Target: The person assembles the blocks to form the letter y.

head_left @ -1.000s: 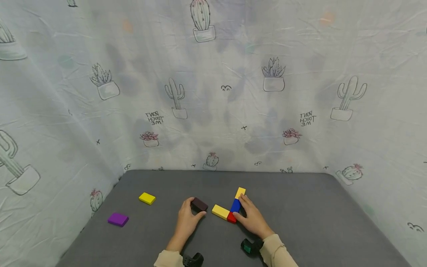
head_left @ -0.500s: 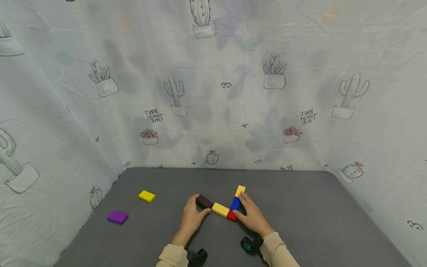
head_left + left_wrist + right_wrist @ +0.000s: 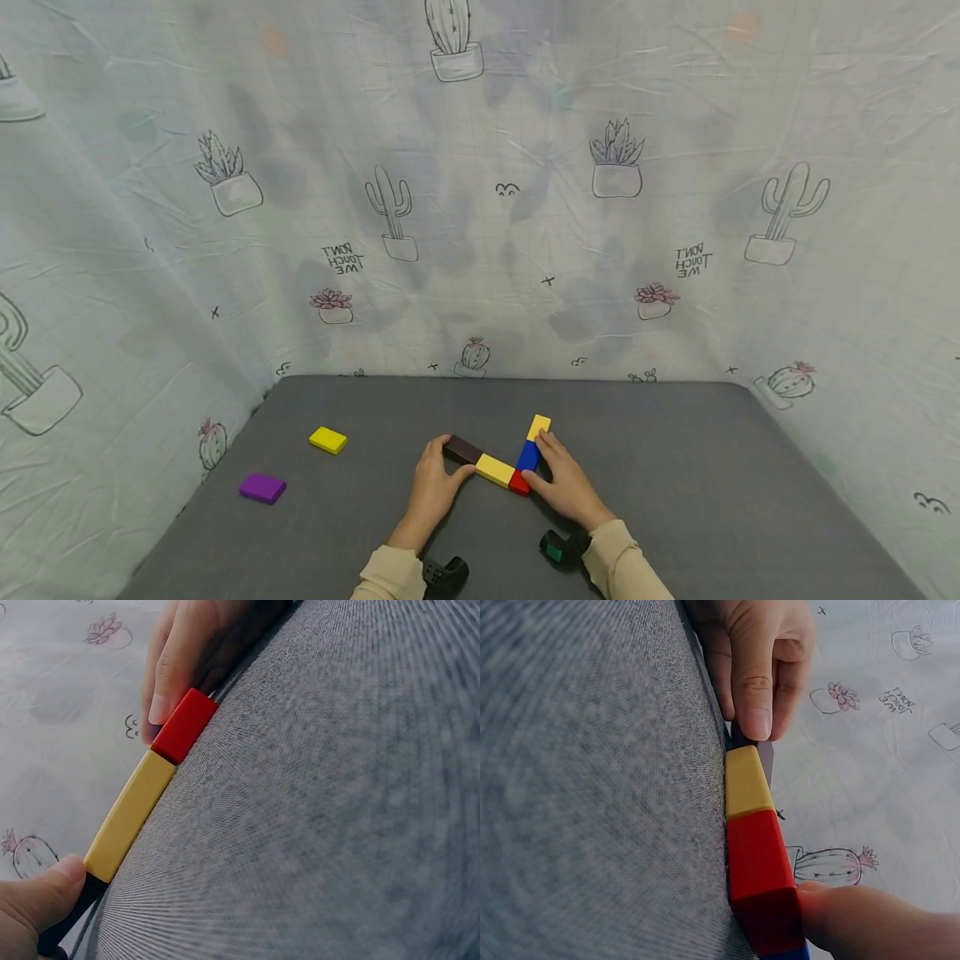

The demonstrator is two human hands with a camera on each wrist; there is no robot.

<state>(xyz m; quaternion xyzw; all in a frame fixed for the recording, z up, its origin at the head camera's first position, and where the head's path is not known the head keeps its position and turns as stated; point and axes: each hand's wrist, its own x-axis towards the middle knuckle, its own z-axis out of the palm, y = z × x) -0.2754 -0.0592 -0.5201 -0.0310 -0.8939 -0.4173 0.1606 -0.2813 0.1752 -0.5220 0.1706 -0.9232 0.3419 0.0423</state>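
Note:
My left hand (image 3: 435, 487) grips a dark brown block (image 3: 462, 450) between thumb and fingers. The block's right end meets a pale yellow block (image 3: 495, 471), whose other end touches a red block (image 3: 519, 482). From the red one, a blue block (image 3: 528, 456) and another pale yellow block (image 3: 538, 427) run away from me, making a bent row. My right hand (image 3: 568, 487) holds this second arm, its thumb at the red block and its fingers along the blue and far yellow ones. In the right wrist view, that thumb (image 3: 855, 919) presses the red block's side.
A bright yellow block (image 3: 327, 440) and a purple block (image 3: 262, 488) lie apart on the left of the grey table (image 3: 675, 500). A cactus-print cloth (image 3: 480, 233) hangs behind and at the sides. Black devices (image 3: 564, 550) sit at both wrists.
My left hand has slid the dark brown block to the right, and the gap to the pale yellow block has closed. The right hand has stayed in place.

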